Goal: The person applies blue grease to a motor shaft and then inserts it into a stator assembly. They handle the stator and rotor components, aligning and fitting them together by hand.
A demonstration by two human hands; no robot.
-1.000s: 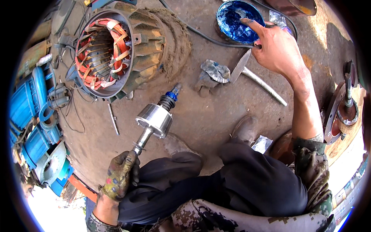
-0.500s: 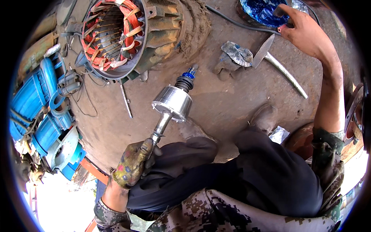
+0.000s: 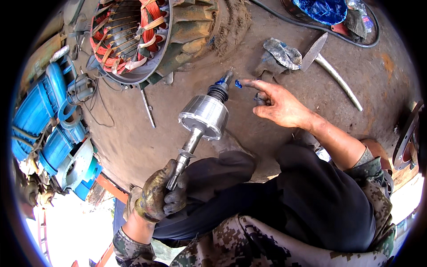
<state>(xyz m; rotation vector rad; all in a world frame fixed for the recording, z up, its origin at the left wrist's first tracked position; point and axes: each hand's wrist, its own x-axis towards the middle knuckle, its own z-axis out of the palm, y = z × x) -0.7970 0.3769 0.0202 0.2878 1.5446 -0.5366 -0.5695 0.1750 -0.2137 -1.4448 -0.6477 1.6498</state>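
Note:
My gloved left hand (image 3: 164, 193) grips the lower end of a steel shaft (image 3: 190, 149) that carries a shiny cylindrical body (image 3: 203, 116), a spring (image 3: 217, 93) and blue grease near its tip. My bare right hand (image 3: 278, 104) is just right of that tip, index finger extended with a blue dab on it, the others loosely bent. Beyond lie a crumpled dirty rag (image 3: 283, 54) and a hammer (image 3: 338, 80) with a broad blade-like head. A tin of blue grease (image 3: 320, 8) sits at the top right. A finned motor housing (image 3: 191, 35) with red copper windings is at upper left.
Blue pump casings (image 3: 38, 111), cables and metal parts are piled at the left. A thin metal bar (image 3: 148, 107) lies on the dirty floor (image 3: 124, 142). A black hose (image 3: 284, 22) runs along the top, and flanged parts (image 3: 407, 133) stand at the right edge.
My right hand has left the grease tin and moved down and left to beside the shaft tip. My left hand still holds the shaft, which appears slightly higher and further right.

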